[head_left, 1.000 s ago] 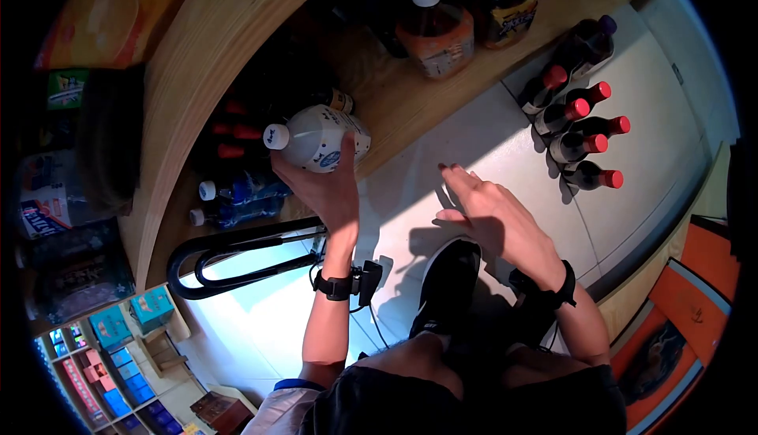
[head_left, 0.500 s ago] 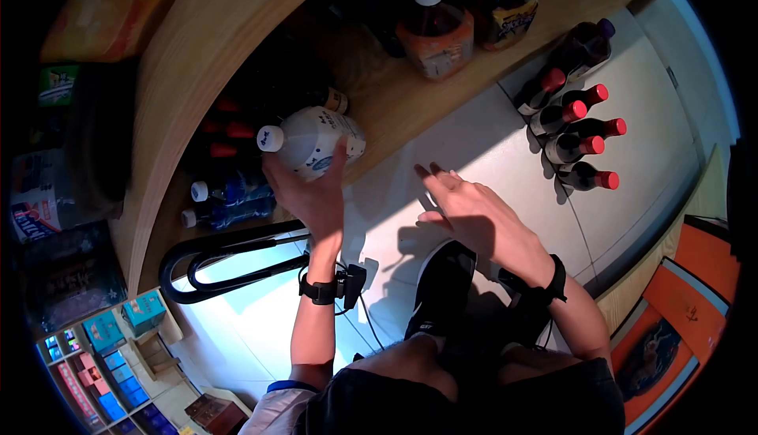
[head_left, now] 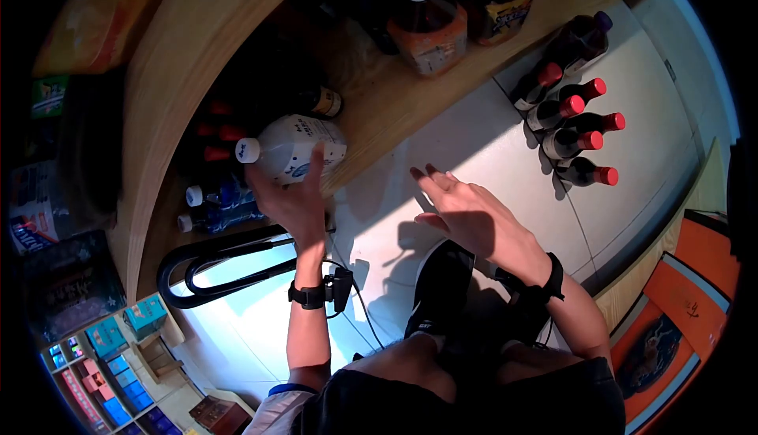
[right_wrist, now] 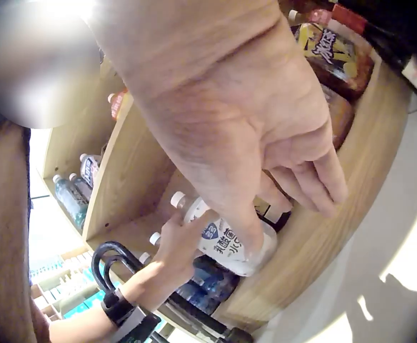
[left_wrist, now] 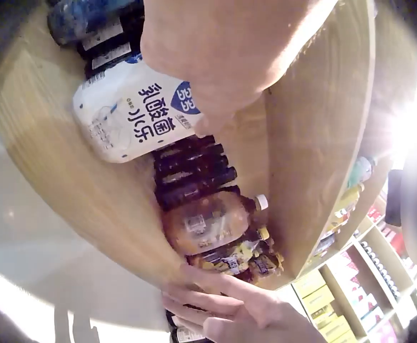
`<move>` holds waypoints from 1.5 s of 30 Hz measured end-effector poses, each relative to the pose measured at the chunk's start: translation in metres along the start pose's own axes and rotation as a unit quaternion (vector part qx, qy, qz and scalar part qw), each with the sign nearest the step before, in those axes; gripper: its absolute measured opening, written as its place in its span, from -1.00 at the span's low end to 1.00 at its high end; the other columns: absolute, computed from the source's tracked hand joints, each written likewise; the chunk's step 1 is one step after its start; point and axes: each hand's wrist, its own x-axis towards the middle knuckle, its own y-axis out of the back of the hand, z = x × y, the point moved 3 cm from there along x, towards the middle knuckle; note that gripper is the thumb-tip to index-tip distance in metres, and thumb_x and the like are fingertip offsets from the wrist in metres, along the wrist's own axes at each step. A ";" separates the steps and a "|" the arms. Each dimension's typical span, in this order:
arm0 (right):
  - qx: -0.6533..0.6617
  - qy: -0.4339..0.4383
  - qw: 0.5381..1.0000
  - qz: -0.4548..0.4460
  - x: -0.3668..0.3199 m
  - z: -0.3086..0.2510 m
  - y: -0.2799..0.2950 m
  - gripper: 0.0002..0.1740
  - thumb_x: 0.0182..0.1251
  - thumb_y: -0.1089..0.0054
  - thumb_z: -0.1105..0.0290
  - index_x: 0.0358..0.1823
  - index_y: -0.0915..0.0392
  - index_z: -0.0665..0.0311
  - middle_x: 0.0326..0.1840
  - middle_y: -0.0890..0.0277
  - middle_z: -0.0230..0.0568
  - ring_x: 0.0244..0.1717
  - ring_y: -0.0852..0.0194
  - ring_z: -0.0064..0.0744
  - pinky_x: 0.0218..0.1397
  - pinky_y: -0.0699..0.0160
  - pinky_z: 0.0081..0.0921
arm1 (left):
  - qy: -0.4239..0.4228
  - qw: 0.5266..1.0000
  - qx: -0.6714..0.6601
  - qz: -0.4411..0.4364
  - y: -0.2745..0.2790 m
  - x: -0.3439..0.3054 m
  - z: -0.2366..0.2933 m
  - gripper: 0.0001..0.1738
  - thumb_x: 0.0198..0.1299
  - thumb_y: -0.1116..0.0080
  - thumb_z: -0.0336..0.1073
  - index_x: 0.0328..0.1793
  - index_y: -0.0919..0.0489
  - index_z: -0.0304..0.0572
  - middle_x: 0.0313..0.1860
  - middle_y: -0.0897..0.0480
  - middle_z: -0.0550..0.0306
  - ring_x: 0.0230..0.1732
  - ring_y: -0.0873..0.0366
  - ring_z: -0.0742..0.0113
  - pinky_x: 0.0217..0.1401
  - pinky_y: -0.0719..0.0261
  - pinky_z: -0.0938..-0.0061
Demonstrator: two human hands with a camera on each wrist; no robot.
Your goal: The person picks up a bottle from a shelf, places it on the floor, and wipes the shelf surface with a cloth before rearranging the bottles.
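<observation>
A large white drink bottle [head_left: 304,147] with a white cap stands at the lower shelf's front edge in the head view. My left hand [head_left: 290,204] grips it near the neck, thumb along the label side. The left wrist view shows its white label [left_wrist: 133,107] with blue and dark lettering. My right hand [head_left: 472,210] holds nothing; its fingers extend over the floor, to the right of the bottle. Blue-labelled bottles [head_left: 229,206] lie close to the left hand, and dark bottles with red caps [head_left: 221,141] sit behind the white bottle.
Several dark red-capped bottles [head_left: 572,144] stand on the tiled floor at right, beside a purple-capped bottle [head_left: 583,40]. An orange-labelled bottle [head_left: 429,36] is on the shelf [head_left: 371,131]. A black tubular loop [head_left: 189,273] juts out below the left hand. Orange boxes [head_left: 671,316] lie at lower right.
My left hand and the white bottle have shifted left in the head view, slightly downward. The right hand has moved a little left, fingers still extended. The head view itself has shifted slightly.
</observation>
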 end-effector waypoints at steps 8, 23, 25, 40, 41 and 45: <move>0.016 0.007 1.000 0.018 -0.003 -0.001 0.003 -0.41 0.28 -0.43 0.43 0.23 -0.38 0.58 0.09 -0.56 0.40 0.07 -0.66 0.28 0.17 -0.74 -0.14 | -0.010 1.000 0.021 -0.017 0.004 0.001 -0.010 -0.01 -0.01 -0.73 -0.20 0.50 -0.41 -0.40 0.22 -0.67 -0.24 0.18 -0.70 -0.02 0.22 -0.71 0.20; 0.013 -0.013 1.000 0.008 -0.007 0.004 -0.003 -0.32 0.38 -0.37 0.33 0.41 -0.32 0.52 0.24 -0.51 0.31 0.25 -0.58 0.20 0.19 -0.71 -0.15 | -0.168 0.984 0.060 0.012 0.006 -0.032 0.030 0.19 -0.02 -0.72 -0.25 0.68 -0.19 -0.29 0.65 -0.19 -0.25 0.67 -0.13 -0.17 0.68 -0.18 -0.09; 0.027 -0.009 0.999 0.019 -0.007 0.004 0.000 -0.36 0.35 -0.40 0.32 0.32 -0.35 0.54 0.15 -0.53 0.31 0.22 -0.59 0.21 0.25 -0.68 -0.17 | -0.169 0.977 0.024 -0.127 -0.013 -0.034 0.055 0.09 0.10 -0.61 -0.31 0.69 -0.18 -0.33 0.59 -0.35 -0.21 0.60 -0.29 -0.09 0.67 -0.23 0.04; 0.079 -0.014 0.986 0.149 0.003 0.032 0.020 -0.60 0.38 -0.35 0.37 0.07 -0.46 0.52 -0.04 -0.54 0.35 0.00 -0.64 0.26 0.06 -0.70 -0.04 | 0.092 0.889 -0.348 -0.283 -0.166 -0.014 0.078 -0.26 0.55 -0.19 -0.31 0.73 -0.17 -0.30 0.15 -0.69 0.02 0.14 -0.59 0.37 0.25 -0.55 0.48; 0.037 -0.039 0.992 0.110 0.010 0.043 0.017 -0.40 0.37 -0.35 0.36 0.29 -0.32 0.55 0.25 -0.37 0.43 -0.02 -0.65 0.32 0.05 -0.71 -0.01 | 0.092 0.889 -0.348 -0.283 -0.168 -0.013 0.077 -0.26 0.55 -0.19 -0.31 0.73 -0.17 -0.30 0.15 -0.69 0.02 0.14 -0.59 0.37 0.25 -0.55 0.48; 0.031 -0.043 0.988 0.142 0.030 0.057 0.035 -0.14 0.27 -0.34 0.44 0.55 -0.16 0.56 0.63 -0.07 0.47 -0.14 -0.64 0.44 -0.03 -0.73 0.05 | 0.053 0.901 -0.348 -0.254 -0.172 0.002 0.081 -0.28 0.52 -0.22 -0.31 0.69 -0.22 -0.36 0.14 -0.73 -0.04 0.07 -0.66 0.36 0.14 -0.63 0.46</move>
